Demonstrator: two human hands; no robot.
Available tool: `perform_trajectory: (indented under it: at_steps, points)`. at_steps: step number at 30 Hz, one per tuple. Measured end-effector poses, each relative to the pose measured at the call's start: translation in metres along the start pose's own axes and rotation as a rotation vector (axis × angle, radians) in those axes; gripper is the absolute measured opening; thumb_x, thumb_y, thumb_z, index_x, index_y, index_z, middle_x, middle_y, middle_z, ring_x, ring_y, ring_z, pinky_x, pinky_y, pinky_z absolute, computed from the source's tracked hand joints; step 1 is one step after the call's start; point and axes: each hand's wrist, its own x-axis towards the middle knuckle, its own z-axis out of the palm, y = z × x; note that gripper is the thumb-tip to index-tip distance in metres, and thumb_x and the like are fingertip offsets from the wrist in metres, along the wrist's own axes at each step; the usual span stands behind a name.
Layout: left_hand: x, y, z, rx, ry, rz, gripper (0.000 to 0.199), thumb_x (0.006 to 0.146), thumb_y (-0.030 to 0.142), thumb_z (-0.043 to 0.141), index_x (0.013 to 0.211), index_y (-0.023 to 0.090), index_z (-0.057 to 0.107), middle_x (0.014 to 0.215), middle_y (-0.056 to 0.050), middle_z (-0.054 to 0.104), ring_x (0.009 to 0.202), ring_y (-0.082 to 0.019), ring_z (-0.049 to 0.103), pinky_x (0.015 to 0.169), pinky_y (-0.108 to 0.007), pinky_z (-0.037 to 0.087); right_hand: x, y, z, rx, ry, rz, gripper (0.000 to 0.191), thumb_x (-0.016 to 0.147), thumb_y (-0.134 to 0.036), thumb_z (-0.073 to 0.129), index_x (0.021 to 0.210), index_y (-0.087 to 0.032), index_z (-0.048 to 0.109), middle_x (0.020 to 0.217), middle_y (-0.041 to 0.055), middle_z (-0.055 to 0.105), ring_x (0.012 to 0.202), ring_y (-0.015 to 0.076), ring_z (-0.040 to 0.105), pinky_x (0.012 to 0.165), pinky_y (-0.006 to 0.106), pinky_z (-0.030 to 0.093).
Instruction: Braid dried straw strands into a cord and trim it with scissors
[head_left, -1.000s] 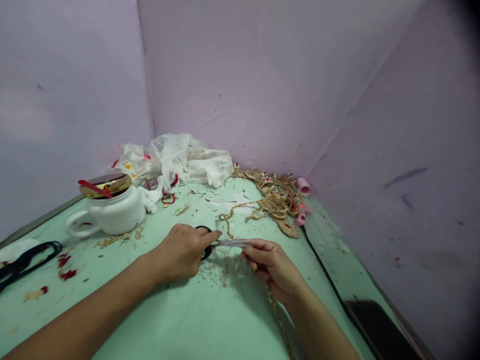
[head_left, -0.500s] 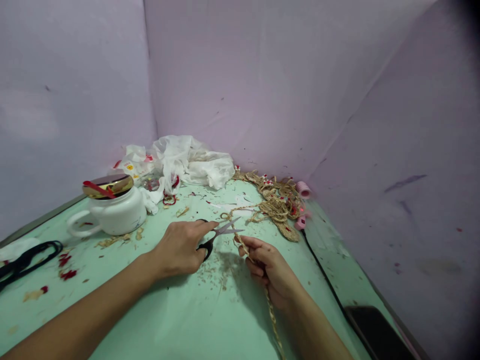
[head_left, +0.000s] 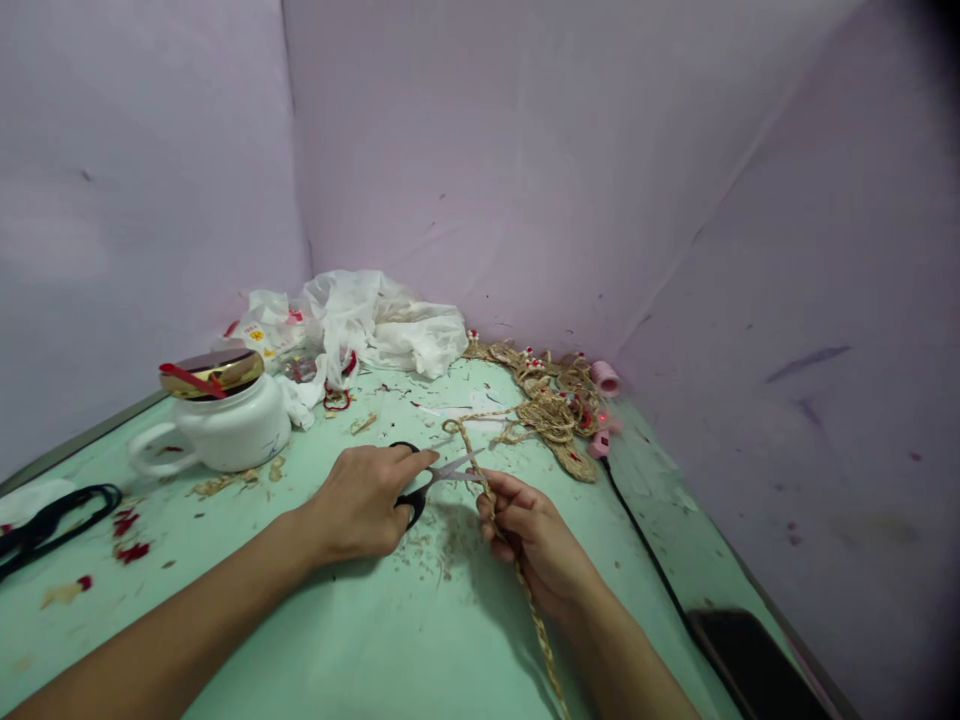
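My left hand [head_left: 369, 500] grips a pair of black-handled scissors [head_left: 431, 478], thumb and finger at the loops. Their blades are parted and point right, at the upper part of a braided straw-coloured cord [head_left: 541, 640]. Between the fingers of my right hand [head_left: 529, 530] the cord is pinched just below the blades. Its top end curls over to the left above the scissors, and the rest hangs down past my palm to the bottom edge. Small fibre scraps [head_left: 446, 560] lie on the green table beneath the hands.
Behind stand coiled cord pieces [head_left: 551, 415], a pink device [head_left: 600, 443] with a black cable, and crumpled white plastic bags [head_left: 382, 320]. A lidded white mug [head_left: 232, 430] and black cord [head_left: 52, 520] are at left. A dark phone [head_left: 754, 665] lies front right.
The cord has shifted slightly in my right hand, its curled end now standing clearer above the blades. The scissors have moved a little to the right and down, still parted at the cord.
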Motion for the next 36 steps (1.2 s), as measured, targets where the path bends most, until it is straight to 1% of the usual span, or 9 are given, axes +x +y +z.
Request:
perform_trajectory:
  at_steps: [6, 11, 17, 23, 26, 29, 32, 34, 36]
  points:
    - [0.0, 0.003, 0.001, 0.026, -0.004, 0.067, 0.053, 0.064, 0.017, 0.045, 0.117, 0.023, 0.042, 0.09, -0.004, 0.058, 0.078, -0.019, 0.054, 0.065, -0.029, 0.04, -0.002, 0.0, -0.002, -0.019, -0.058, 0.045, 0.044, 0.053, -0.007, 0.044, 0.094, -0.016, 0.06, 0.059, -0.0032, 0.045, 0.039, 0.002, 0.026, 0.033, 0.015, 0.006]
    - [-0.001, 0.0, 0.005, 0.041, 0.013, 0.098, 0.053, 0.066, 0.014, 0.042, 0.119, 0.022, 0.04, 0.09, -0.004, 0.058, 0.078, -0.018, 0.055, 0.063, -0.029, 0.04, -0.004, -0.002, 0.0, -0.01, -0.068, 0.076, 0.041, 0.053, -0.007, 0.044, 0.089, -0.016, 0.06, 0.061, -0.0035, 0.043, 0.039, 0.0013, 0.023, 0.034, 0.015, 0.005]
    - [-0.001, -0.004, 0.011, 0.12, 0.047, 0.125, 0.053, 0.069, 0.011, 0.039, 0.12, 0.021, 0.038, 0.087, -0.004, 0.058, 0.072, -0.016, 0.055, 0.06, -0.027, 0.038, -0.006, -0.004, 0.001, 0.05, -0.112, 0.131, 0.022, 0.053, -0.007, 0.046, 0.071, -0.014, 0.057, 0.059, -0.0043, 0.039, 0.04, 0.0007, 0.02, 0.034, 0.015, 0.004]
    - [-0.001, -0.008, 0.016, 0.074, 0.1, 0.137, 0.052, 0.067, 0.009, 0.04, 0.116, 0.022, 0.044, 0.078, -0.003, 0.06, 0.063, -0.015, 0.054, 0.054, -0.025, 0.036, -0.005, -0.003, 0.001, 0.071, -0.121, 0.146, 0.022, 0.053, -0.006, 0.047, 0.072, -0.014, 0.055, 0.058, -0.0053, 0.037, 0.04, 0.0008, 0.018, 0.034, 0.014, 0.004]
    - [0.001, -0.005, 0.013, -0.202, 0.122, 0.048, 0.037, 0.068, 0.01, 0.04, 0.098, 0.023, 0.056, 0.073, 0.0, 0.06, 0.063, -0.013, 0.054, 0.056, -0.023, 0.036, -0.004, -0.005, 0.001, 0.067, -0.1, 0.15, 0.034, 0.052, -0.007, 0.045, 0.082, -0.015, 0.058, 0.058, -0.0052, 0.037, 0.039, 0.0009, 0.019, 0.034, 0.014, 0.004]
    - [0.006, -0.001, 0.008, -0.721, 0.166, -0.216, 0.023, 0.068, 0.019, 0.047, 0.089, 0.019, 0.057, 0.07, -0.001, 0.061, 0.06, -0.012, 0.055, 0.053, -0.021, 0.037, -0.004, -0.004, 0.003, 0.021, -0.066, 0.137, 0.045, 0.051, -0.008, 0.043, 0.092, -0.013, 0.06, 0.056, -0.0047, 0.037, 0.038, 0.0015, 0.021, 0.034, 0.015, 0.004]
    - [0.012, 0.003, 0.007, -1.266, 0.134, -0.494, 0.033, 0.065, 0.028, 0.057, 0.095, 0.015, 0.051, 0.071, -0.005, 0.063, 0.053, -0.012, 0.055, 0.043, -0.019, 0.034, -0.006, -0.002, 0.004, -0.009, -0.113, 0.116, 0.04, 0.055, -0.012, 0.048, 0.093, -0.011, 0.061, 0.054, -0.0041, 0.039, 0.038, 0.0019, 0.021, 0.034, 0.017, 0.005]
    - [0.017, 0.007, 0.01, -1.54, 0.079, -0.617, 0.035, 0.065, 0.029, 0.059, 0.095, 0.015, 0.048, 0.073, -0.007, 0.063, 0.05, -0.011, 0.055, 0.039, -0.016, 0.03, -0.009, 0.001, 0.004, -0.032, -0.169, 0.093, 0.034, 0.063, -0.023, 0.055, 0.093, -0.01, 0.061, 0.051, -0.0041, 0.038, 0.038, 0.0017, 0.019, 0.036, 0.018, 0.006]
    - [0.022, 0.011, 0.013, -1.738, 0.099, -0.705, 0.032, 0.065, 0.024, 0.06, 0.093, 0.016, 0.047, 0.074, -0.007, 0.063, 0.049, -0.009, 0.055, 0.037, -0.014, 0.028, -0.011, 0.003, 0.004, -0.077, -0.215, 0.078, 0.036, 0.068, -0.036, 0.057, 0.091, -0.008, 0.062, 0.047, -0.0052, 0.035, 0.038, 0.0015, 0.017, 0.037, 0.018, 0.005]
